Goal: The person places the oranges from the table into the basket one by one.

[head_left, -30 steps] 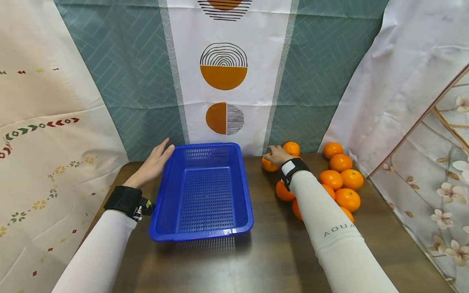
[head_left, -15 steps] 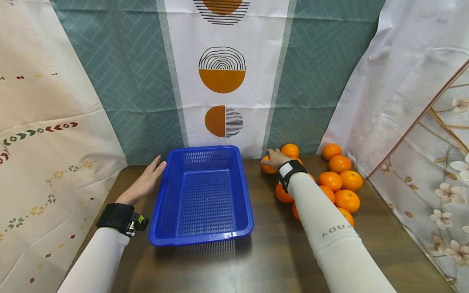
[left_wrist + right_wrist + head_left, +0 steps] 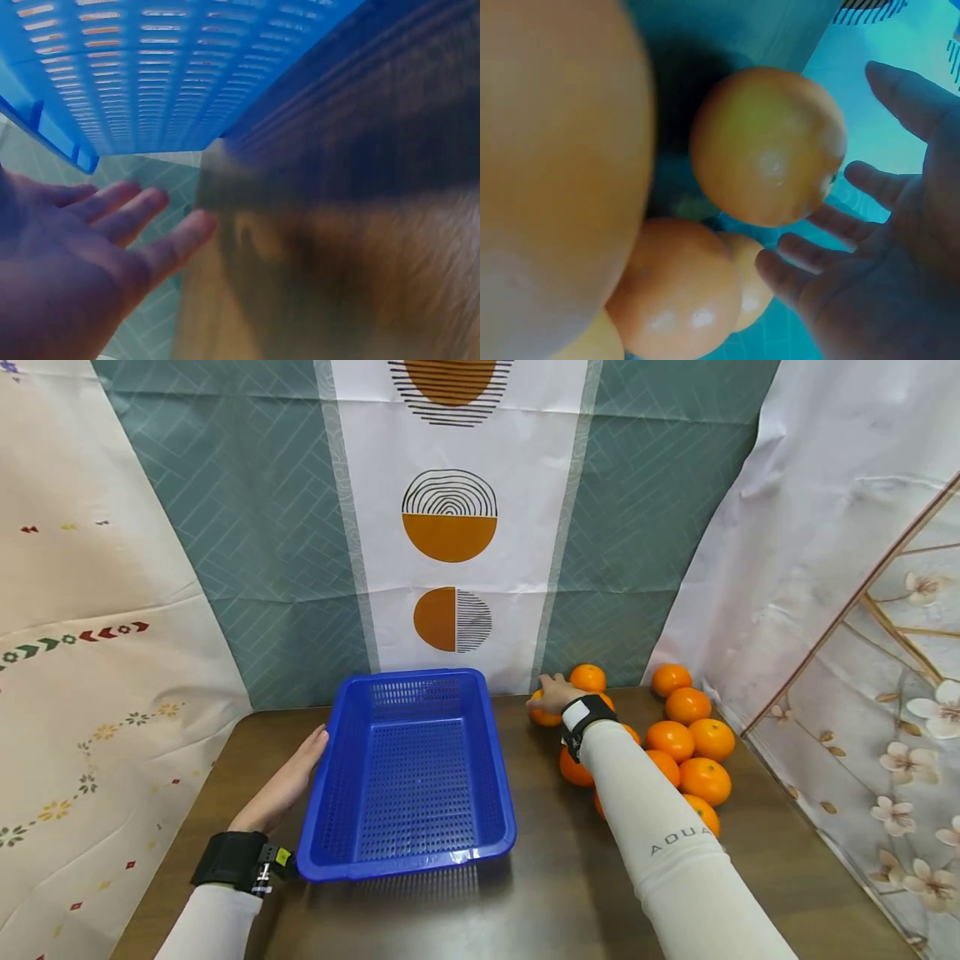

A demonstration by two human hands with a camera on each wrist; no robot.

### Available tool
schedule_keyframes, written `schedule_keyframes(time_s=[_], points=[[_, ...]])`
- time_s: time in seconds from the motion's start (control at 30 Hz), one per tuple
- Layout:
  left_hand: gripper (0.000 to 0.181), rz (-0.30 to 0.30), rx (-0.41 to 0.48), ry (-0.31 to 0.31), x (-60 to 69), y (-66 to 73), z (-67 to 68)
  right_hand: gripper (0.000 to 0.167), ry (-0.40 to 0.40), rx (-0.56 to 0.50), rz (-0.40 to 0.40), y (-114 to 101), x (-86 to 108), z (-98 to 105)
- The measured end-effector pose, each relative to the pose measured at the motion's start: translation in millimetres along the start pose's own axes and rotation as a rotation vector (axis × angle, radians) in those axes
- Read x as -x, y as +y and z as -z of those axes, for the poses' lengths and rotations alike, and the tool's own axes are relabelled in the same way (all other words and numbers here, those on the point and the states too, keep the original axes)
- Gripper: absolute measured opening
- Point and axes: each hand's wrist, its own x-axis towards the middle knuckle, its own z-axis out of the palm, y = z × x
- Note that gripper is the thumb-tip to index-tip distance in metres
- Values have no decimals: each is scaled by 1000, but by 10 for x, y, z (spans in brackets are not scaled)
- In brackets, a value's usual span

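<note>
A blue perforated basket [image 3: 420, 785] stands on the table, nothing inside it. Along its left side is my left hand [image 3: 281, 785], fingers straight; in the left wrist view that hand [image 3: 112, 240] lies beside the basket wall [image 3: 172, 67], palm showing. My right hand [image 3: 558, 695] is over an orange fruit [image 3: 545, 714] at the back of the table. In the right wrist view the hand [image 3: 877, 247] has spread, slightly bent fingers beside that orange [image 3: 769, 146]; whether a fingertip touches it I cannot tell. More oranges [image 3: 679, 289] lie just below it there.
Several oranges [image 3: 703, 781] lie in a group on the right of the table [image 3: 555, 893], partly hidden under my right forearm. Another orange [image 3: 587, 677] sits at the back, near the hanging cloth [image 3: 637, 552]. A patterned cloth [image 3: 97, 710] hangs on the left.
My left hand has moved down and nearer to me along the basket's left side. My right hand stays at the same orange. The whole scene has shifted slightly lower in the head view.
</note>
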Motion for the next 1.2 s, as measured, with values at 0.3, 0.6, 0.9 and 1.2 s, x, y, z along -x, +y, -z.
schedule_keyframes(time_s=[0.3, 0.6, 0.9, 1.2], points=[[73, 76, 176, -81, 154, -240, -16, 74, -27, -3, -4, -178, 27, -80], [73, 116, 378, -122, 78, -221, -108, 74, -44, 28, -42, -15, -246, -211], [69, 90, 464, -101, 72, -230, -158, 70, -13, 39, -80, 10, -455, -298], [68, 67, 496, -81, 23, -226, -230, 65, 7, 74, -89, 62, -473, -299]])
